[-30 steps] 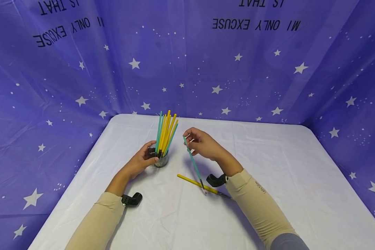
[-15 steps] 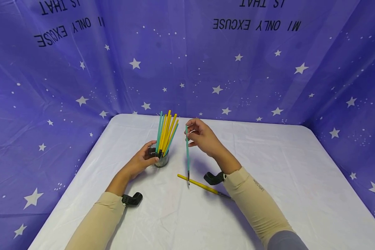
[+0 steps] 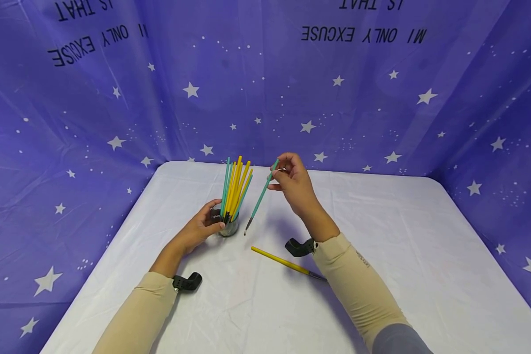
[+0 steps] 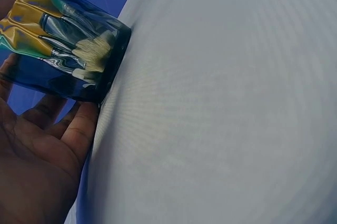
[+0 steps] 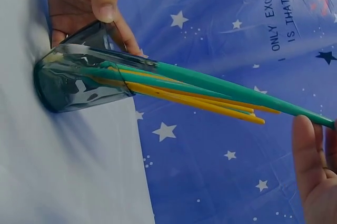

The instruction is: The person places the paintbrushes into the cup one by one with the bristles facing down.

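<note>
A clear glass (image 3: pixel 228 229) stands on the white table, full of yellow and green-handled paintbrushes (image 3: pixel 236 189), bristles down. My left hand (image 3: pixel 199 230) holds the glass round its side, thumb in front. In the left wrist view the pale bristles (image 4: pixel 93 52) show through the glass wall. My right hand (image 3: pixel 295 184) pinches a green paintbrush (image 3: pixel 261 197) near the top of its handle. That brush slants in the air just right of the glass, bristle tip down and to the left. A yellow paintbrush (image 3: pixel 283 259) lies on the table below my right hand.
A white cloth covers the table (image 3: pixel 230 314). Behind and beside it hangs a purple curtain (image 3: pixel 265 88) with white stars and printed letters. Each wrist carries a black camera mount, the left one (image 3: pixel 188 282) and the right one (image 3: pixel 300 247).
My right hand has risen and moved slightly right and away. The green paintbrush has swung so its tip now points left, towards the glass. My left hand and the glass have stayed still.
</note>
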The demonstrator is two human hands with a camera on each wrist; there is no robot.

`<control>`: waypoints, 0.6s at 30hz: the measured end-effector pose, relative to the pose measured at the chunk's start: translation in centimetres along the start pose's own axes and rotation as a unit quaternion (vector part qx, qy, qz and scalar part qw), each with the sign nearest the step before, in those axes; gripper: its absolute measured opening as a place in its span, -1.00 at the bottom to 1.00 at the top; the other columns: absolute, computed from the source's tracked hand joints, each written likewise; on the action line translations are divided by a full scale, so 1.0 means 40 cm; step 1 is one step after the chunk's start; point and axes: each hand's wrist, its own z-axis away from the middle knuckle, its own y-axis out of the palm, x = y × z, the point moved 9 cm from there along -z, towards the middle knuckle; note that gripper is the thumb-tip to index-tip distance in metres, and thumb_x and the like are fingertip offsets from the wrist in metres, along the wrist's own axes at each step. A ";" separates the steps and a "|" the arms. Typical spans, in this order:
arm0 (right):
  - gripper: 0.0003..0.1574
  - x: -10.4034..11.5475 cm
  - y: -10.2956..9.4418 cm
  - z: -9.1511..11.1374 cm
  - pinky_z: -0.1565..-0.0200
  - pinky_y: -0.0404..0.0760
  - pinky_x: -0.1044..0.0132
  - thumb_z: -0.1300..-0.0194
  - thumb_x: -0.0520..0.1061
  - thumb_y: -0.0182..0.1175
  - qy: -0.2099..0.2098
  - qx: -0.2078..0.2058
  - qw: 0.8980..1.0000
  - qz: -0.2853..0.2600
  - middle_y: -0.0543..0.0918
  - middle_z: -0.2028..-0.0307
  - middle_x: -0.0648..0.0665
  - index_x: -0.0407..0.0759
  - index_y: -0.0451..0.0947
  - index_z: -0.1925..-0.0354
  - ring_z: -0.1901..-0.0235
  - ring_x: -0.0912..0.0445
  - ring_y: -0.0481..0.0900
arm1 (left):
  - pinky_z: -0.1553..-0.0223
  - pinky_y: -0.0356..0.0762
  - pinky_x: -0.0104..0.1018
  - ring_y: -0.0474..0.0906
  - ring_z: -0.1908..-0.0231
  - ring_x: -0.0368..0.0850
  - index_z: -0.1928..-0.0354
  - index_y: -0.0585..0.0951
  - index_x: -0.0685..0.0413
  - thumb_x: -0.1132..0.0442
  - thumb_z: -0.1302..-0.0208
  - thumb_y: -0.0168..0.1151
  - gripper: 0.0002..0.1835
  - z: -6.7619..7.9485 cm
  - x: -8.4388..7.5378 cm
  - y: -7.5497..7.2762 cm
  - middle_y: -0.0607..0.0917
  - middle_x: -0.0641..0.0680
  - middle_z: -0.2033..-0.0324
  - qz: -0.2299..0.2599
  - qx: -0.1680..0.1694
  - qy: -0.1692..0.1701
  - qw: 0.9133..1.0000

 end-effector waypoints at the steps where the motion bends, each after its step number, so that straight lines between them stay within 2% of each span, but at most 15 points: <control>1: -0.66 0.003 -0.002 0.000 0.24 0.68 0.19 -0.41 -0.44 0.02 -0.004 -0.007 1.000 -0.005 0.49 0.17 -0.14 -0.12 0.30 -0.03 0.26 0.08 0.58 | -0.09 0.42 -0.37 0.30 -0.29 0.30 -0.53 0.02 0.08 0.40 -0.34 0.22 -0.18 0.000 0.000 0.001 0.33 0.45 -0.30 0.000 0.000 0.000 1.000; 10: -0.61 0.031 -0.013 -0.005 0.26 0.69 0.22 -0.39 -0.47 -0.02 -0.061 -0.058 0.995 -0.060 0.47 0.16 -0.12 -0.06 0.29 -0.01 0.20 0.09 0.54 | -0.09 0.42 -0.39 0.29 -0.30 0.29 -0.53 0.03 0.06 0.40 -0.33 0.22 -0.18 0.000 -0.004 0.005 0.32 0.44 -0.31 0.010 0.005 -0.001 1.000; 14: -0.61 0.022 0.005 -0.006 0.26 0.69 0.24 -0.38 -0.48 -0.02 -0.061 -0.054 0.995 -0.048 0.48 0.16 -0.13 -0.07 0.29 0.00 0.22 0.10 0.55 | -0.11 0.41 -0.38 0.28 -0.30 0.28 -0.53 0.03 0.07 0.40 -0.34 0.21 -0.18 0.000 -0.003 0.004 0.32 0.44 -0.31 0.010 0.006 0.000 1.000; 15: -0.62 0.017 0.012 -0.005 0.25 0.68 0.25 -0.38 -0.48 -0.02 -0.061 -0.050 0.996 -0.042 0.48 0.13 -0.21 -0.08 0.29 -0.01 0.23 0.11 0.56 | -0.11 0.40 -0.38 0.28 -0.31 0.28 -0.53 0.03 0.07 0.39 -0.34 0.21 -0.18 0.000 -0.002 0.003 0.32 0.44 -0.31 0.010 0.006 0.000 1.000; 18: -0.63 -0.002 0.031 -0.006 0.23 0.69 0.22 -0.39 -0.47 -0.01 -0.052 -0.043 0.998 -0.018 0.49 0.12 -0.23 -0.10 0.29 -0.02 0.25 0.09 0.58 | -0.11 0.40 -0.38 0.28 -0.31 0.28 -0.53 0.03 0.06 0.39 -0.34 0.21 -0.18 0.000 -0.002 0.003 0.31 0.44 -0.32 0.011 0.007 0.001 1.000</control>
